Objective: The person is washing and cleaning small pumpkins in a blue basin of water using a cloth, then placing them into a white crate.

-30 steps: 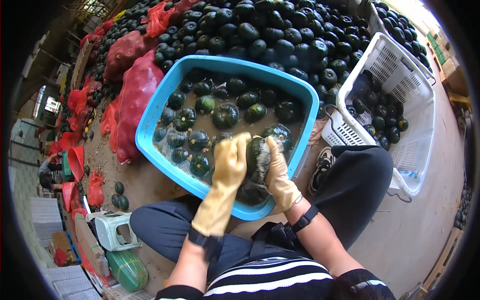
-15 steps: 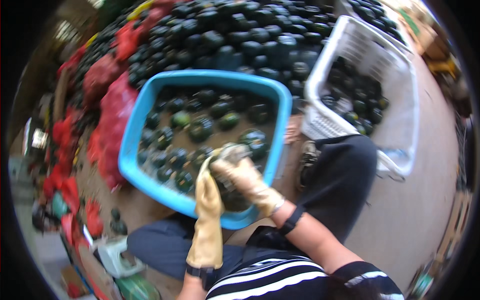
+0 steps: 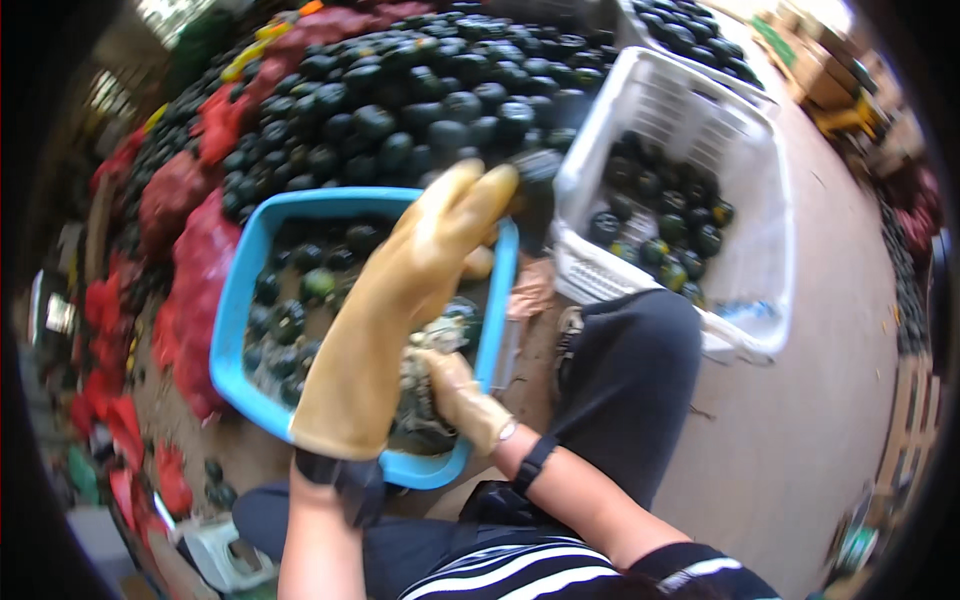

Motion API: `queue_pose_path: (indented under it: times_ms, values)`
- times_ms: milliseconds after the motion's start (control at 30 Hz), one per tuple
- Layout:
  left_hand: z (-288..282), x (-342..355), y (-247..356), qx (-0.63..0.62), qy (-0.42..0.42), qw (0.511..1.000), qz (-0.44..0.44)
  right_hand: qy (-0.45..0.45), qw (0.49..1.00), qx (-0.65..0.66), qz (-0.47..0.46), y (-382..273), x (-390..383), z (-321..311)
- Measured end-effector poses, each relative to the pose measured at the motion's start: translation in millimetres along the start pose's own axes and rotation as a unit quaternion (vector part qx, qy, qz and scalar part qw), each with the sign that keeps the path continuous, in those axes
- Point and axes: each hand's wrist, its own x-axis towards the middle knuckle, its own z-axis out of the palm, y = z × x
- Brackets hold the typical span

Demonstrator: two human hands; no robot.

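A light blue tub of murky water stands before me, with dark green squashes floating in it. My left hand, in a long tan rubber glove, is raised over the tub with its fingers stretched out. Just past its fingertips is a blurred dark round shape, likely a squash, apart from the hand. My right hand, in a shorter tan glove, is low over the tub's near right part, closed on a pale crumpled cloth. The raised left glove hides part of the tub.
To the right stands a white plastic crate partly filled with squashes. A large heap of dark squashes lies behind the tub. Red mesh sacks line the left side. My bent knee is between tub and crate.
My left hand has come up from the tub, away from my right hand, and its fingers have opened. The right hand stays low with the pale cloth. The view has shifted.
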Motion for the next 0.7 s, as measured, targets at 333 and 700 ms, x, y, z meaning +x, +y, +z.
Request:
queue_pose_path:
  times_ms: [333, 700]
  values:
    - [-123.0, 67.9, -109.3, 0.692, -0.094, 0.716, -0.019, 0.067, 0.997, -0.044, 0.005, 2.3, 11.2, -15.0]
    - [-154.9, 40.1, -193.5, 0.127, 0.255, 0.929, -0.238, 0.113, 0.980, 0.066, -0.148, 2.2, 6.6, -13.6]
